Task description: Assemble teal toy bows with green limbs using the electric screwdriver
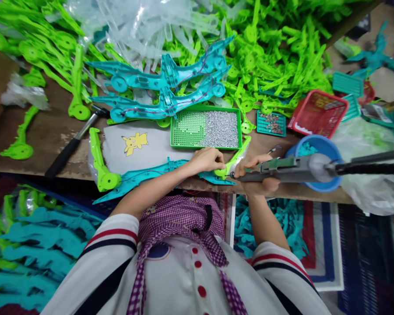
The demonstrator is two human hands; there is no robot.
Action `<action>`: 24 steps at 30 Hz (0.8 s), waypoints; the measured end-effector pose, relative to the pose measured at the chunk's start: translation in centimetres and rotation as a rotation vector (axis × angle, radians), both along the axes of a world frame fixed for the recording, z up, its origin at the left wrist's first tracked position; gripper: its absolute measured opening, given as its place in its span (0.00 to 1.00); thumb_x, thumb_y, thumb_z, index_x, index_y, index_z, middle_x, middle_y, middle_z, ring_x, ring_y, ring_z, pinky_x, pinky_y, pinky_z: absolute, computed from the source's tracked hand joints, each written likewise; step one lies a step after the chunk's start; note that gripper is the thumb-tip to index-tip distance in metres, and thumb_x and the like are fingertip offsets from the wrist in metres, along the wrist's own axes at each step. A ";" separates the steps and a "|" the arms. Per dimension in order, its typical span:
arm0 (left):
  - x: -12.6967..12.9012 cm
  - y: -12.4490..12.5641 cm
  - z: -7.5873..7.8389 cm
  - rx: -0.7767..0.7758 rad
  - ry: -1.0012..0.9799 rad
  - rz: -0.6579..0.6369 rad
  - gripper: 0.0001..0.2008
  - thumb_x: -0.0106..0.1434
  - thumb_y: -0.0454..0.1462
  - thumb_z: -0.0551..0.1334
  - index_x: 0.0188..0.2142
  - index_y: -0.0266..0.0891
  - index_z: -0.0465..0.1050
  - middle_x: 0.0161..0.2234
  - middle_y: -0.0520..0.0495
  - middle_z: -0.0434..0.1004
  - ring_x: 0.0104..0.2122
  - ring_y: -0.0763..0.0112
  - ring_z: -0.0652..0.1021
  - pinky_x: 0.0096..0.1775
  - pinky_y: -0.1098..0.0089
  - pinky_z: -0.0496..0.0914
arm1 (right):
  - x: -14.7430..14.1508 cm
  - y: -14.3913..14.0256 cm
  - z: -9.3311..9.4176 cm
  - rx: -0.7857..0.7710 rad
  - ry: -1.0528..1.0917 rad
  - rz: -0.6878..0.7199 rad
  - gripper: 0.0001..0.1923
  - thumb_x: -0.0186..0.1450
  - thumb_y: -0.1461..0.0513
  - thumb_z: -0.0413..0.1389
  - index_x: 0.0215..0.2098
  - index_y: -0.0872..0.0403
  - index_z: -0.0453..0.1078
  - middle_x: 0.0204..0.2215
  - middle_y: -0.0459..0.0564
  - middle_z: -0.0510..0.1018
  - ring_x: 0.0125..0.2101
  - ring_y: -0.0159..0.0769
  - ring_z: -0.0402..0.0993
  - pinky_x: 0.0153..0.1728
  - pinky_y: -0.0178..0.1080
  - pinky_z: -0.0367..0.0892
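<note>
I note my left hand (206,160) pinching a lime part (233,162) onto the teal frame (157,173) at the bench edge; my right hand (260,174) grips the power screwdriver (284,168). Risk: the bit may slip, marring plastic.

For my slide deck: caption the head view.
Left hand steadies a green part while right hand holds a powered screwdriver.

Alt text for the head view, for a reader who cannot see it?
A person's left hand presses a teal plastic part at the bench edge while the right hand holds a grey power screwdriver to it. Behind sit a green screw tray, a red basket and heaps of green parts.
</note>
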State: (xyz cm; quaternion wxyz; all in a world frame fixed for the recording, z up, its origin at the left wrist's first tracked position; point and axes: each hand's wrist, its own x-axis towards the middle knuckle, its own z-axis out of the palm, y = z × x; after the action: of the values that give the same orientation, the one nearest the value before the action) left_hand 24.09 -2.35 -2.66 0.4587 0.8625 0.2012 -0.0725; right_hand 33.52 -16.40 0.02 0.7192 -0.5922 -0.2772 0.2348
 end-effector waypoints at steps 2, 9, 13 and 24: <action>0.0 -0.2 -0.1 -0.002 -0.004 0.003 0.12 0.59 0.47 0.65 0.37 0.46 0.83 0.37 0.48 0.83 0.38 0.64 0.78 0.35 0.65 0.63 | -0.5 0.1 0.5 0.085 -0.036 -0.003 0.38 0.42 0.25 0.55 0.22 0.48 0.63 0.10 0.39 0.63 0.10 0.33 0.61 0.14 0.39 0.65; -0.3 -0.3 0.0 -0.005 -0.028 -0.008 0.12 0.61 0.46 0.64 0.38 0.45 0.82 0.40 0.47 0.81 0.40 0.63 0.77 0.38 0.64 0.65 | -1.3 -0.1 0.6 0.240 -0.085 0.046 0.31 0.50 0.31 0.59 0.25 0.49 0.68 0.12 0.39 0.66 0.10 0.32 0.62 0.11 0.34 0.59; -0.1 -0.2 0.2 0.029 -0.013 -0.036 0.11 0.62 0.45 0.64 0.39 0.46 0.82 0.41 0.47 0.82 0.41 0.63 0.77 0.39 0.64 0.66 | -1.0 -0.3 0.2 0.095 -0.139 0.000 0.35 0.47 0.27 0.55 0.28 0.47 0.69 0.13 0.39 0.65 0.12 0.34 0.64 0.13 0.37 0.62; -10.5 -2.5 2.9 0.323 -0.419 0.125 0.11 0.72 0.37 0.56 0.50 0.43 0.74 0.48 0.44 0.77 0.46 0.64 0.78 0.45 0.62 0.75 | -1.4 2.6 5.1 -0.059 -0.569 -0.066 0.13 0.64 0.52 0.62 0.42 0.50 0.71 0.34 0.47 0.78 0.34 0.38 0.78 0.39 0.45 0.74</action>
State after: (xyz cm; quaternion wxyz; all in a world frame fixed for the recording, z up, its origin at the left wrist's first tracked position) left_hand 13.58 -4.88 0.28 0.3504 0.9066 0.1635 0.1691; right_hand 32.13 -13.77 5.10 0.6023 -0.6636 -0.4416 0.0438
